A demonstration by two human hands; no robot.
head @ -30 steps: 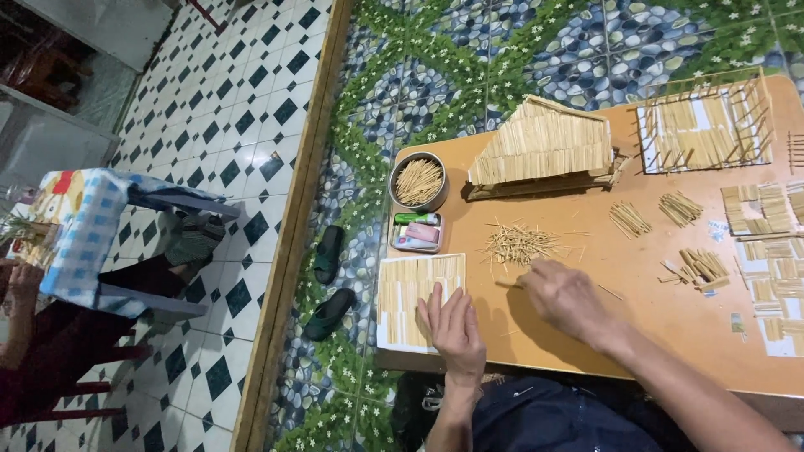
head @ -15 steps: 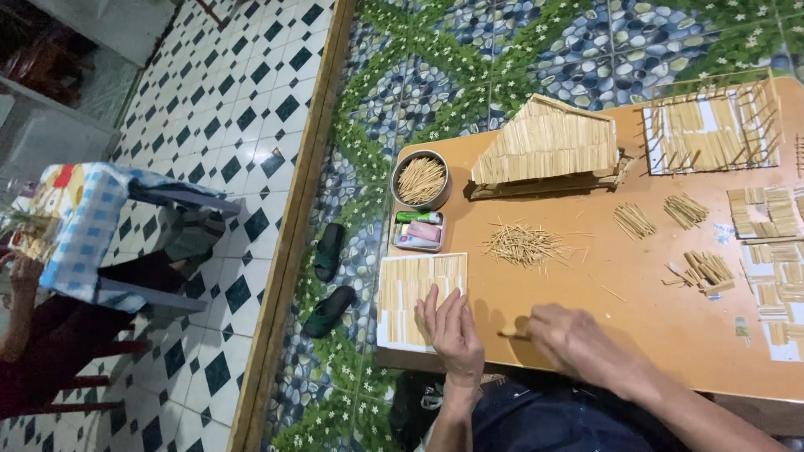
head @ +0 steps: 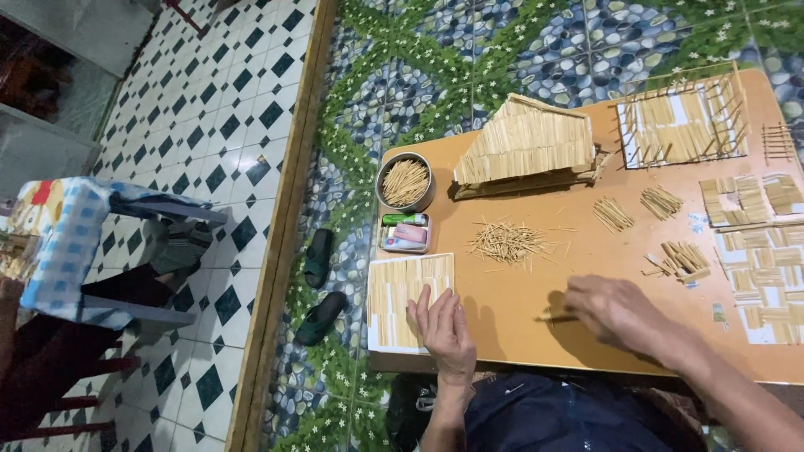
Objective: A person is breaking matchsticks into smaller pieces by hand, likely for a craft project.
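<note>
1. My right hand [head: 615,311] pinches a short wooden stick [head: 554,317] between thumb and fingers, its tip pointing toward my left hand, just above the wooden table [head: 519,326].
2. My left hand [head: 444,331] lies flat, fingers spread slightly, pressing down on a white sheet lined with rows of sticks [head: 400,293], which sits at the table's near corner under my fingertips.
3. Beyond the gap between my hands lies a loose pile of thin sticks [head: 507,243].
4. Past my left hand, a small tray [head: 404,233] holds a green tube and a pink item; beyond it stands a round tin [head: 405,182] full of sticks.
5. Farther out from both hands rests a stick-built roof model [head: 526,146].
6. Beyond my right hand lie small bundles of sticks [head: 613,213] and, farther off, a fenced stick frame [head: 682,124].
7. On the outer side of my right hand, more stick-covered panels [head: 764,276] lie flat.
</note>
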